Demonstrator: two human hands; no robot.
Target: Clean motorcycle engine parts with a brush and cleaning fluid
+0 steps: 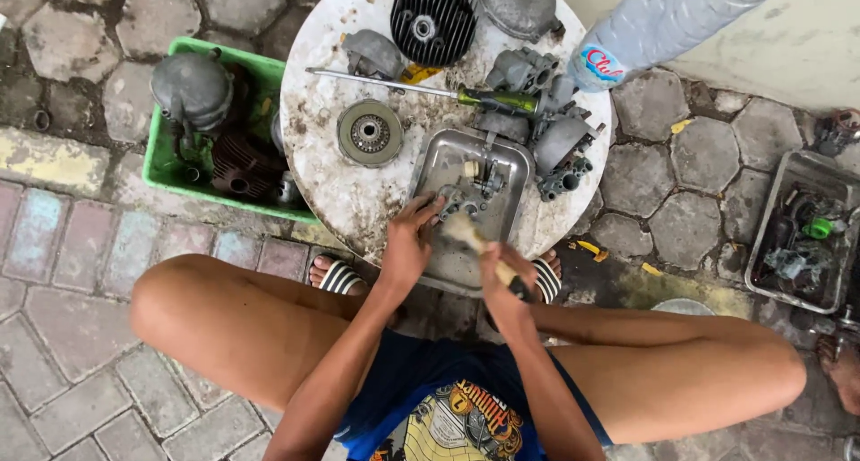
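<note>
My left hand [409, 242] grips a small grey carburetor [464, 196] lying in a shallow metal tray [451, 153] on a round white table [321, 129]. A paintbrush is gripped in my right hand [498, 270], its pale bristles [460, 227] touching the carburetor. Both hands are over the near end of the tray, close together. I sit low with knees spread to either side.
On the table lie a black finned cylinder head [434, 17], a round clutch disc [370, 133], a green-handled screwdriver [484, 98] and grey engine castings [562, 143]. A green crate [165, 161] of engine parts stands left; a grey tray [804, 228] of parts right. A large plastic bottle [658, 22] stands behind.
</note>
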